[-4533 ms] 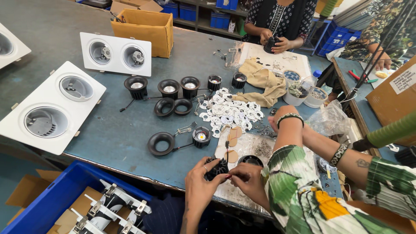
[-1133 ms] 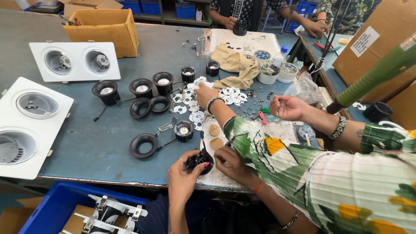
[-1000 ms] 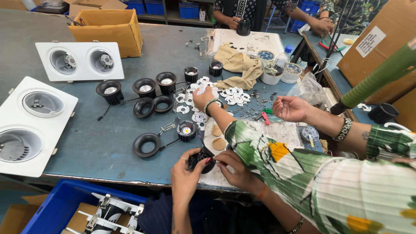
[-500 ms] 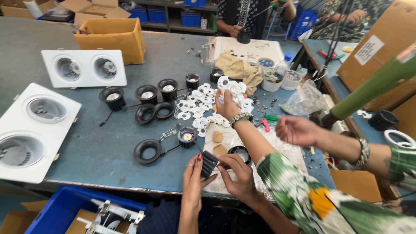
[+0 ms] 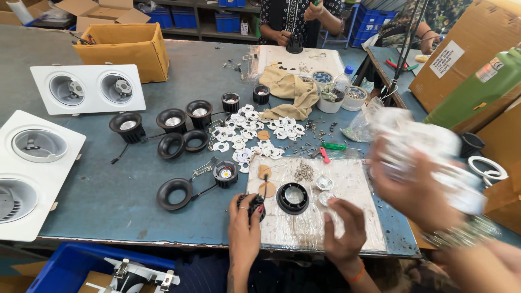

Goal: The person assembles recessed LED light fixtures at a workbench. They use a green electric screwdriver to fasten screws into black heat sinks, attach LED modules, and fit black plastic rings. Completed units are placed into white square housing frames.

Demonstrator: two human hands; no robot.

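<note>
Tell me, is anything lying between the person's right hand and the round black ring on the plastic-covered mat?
Nothing visible does. The right hand rests on the plastic-covered mat just right of the black ring, with only bare plastic between them. The small silver reflector cups sit farther back, off that line. The left hand holds a small black lamp part.

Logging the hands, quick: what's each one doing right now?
Left hand: closed on a small black lamp part.
Right hand: open and empty over the plastic sheet.
</note>
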